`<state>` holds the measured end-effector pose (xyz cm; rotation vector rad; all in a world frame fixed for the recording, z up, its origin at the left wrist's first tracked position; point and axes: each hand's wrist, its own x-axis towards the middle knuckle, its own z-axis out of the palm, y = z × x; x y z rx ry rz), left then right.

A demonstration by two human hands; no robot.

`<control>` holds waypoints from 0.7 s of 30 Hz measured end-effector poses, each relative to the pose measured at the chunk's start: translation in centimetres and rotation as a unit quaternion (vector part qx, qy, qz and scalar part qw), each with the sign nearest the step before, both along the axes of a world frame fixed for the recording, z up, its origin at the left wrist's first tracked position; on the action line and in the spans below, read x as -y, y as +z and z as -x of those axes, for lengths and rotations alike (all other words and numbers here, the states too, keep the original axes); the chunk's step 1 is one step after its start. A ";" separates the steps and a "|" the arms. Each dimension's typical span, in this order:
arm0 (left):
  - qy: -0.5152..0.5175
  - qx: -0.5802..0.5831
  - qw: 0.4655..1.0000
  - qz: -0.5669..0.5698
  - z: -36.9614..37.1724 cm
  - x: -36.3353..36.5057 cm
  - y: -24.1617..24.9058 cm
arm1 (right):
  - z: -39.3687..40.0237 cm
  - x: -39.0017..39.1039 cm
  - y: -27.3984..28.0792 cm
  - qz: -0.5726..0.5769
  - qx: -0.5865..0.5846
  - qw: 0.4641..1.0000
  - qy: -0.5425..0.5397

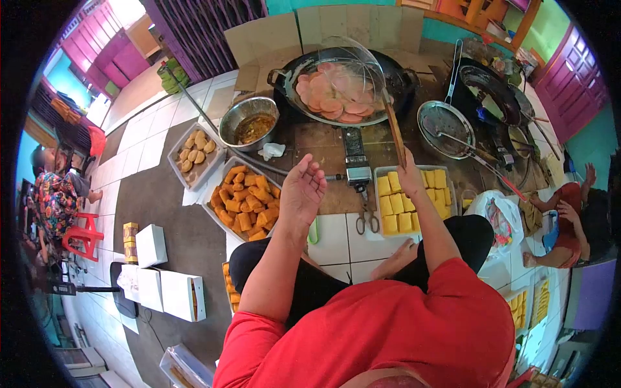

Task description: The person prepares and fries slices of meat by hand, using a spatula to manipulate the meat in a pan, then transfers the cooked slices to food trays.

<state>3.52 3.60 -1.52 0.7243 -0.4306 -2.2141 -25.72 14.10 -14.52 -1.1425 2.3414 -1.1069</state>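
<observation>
Red sleeves (388,323) of the person fill the near edge, and black trousers cover the crossed legs on the tiled floor. From there both forearms rise toward the far side. The left hand (302,191) is lifted with loose, released fingers and holds nothing; it hovers above the tray of orange fried pieces (244,200). The right hand (409,176) is closed around the near end of long wooden chopsticks (394,132), which point far, up to the big black wok (401,77). In the wok, round pink slices (326,97) lie in oil, and a clear blurred skimmer is over them. Just under the right hand stands a tray of yellow blocks (404,202). Scissors (367,221) lie on the floor between the two trays. Far left of the wok are a metal bowl with brown sauce (249,123) and a small tray of pale pieces (196,154). White boxes (165,284) lie near left.
</observation>
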 end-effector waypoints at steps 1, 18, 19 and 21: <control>0.001 0.000 1.000 0.000 -0.1 0.0 -0.1 | -0.2 0.2 0.0 -0.026 0.009 1.000 -0.011; -0.022 0.011 1.000 -0.020 0.7 -0.5 -0.3 | -9.5 -1.7 3.3 0.069 0.115 0.989 0.066; -0.025 0.007 0.999 -0.021 0.4 -0.6 -0.4 | -9.4 -2.1 2.3 0.065 0.110 0.990 0.060; -0.024 0.001 1.000 -0.015 0.3 -0.5 -0.2 | -7.7 -3.0 0.6 0.059 0.098 0.992 0.048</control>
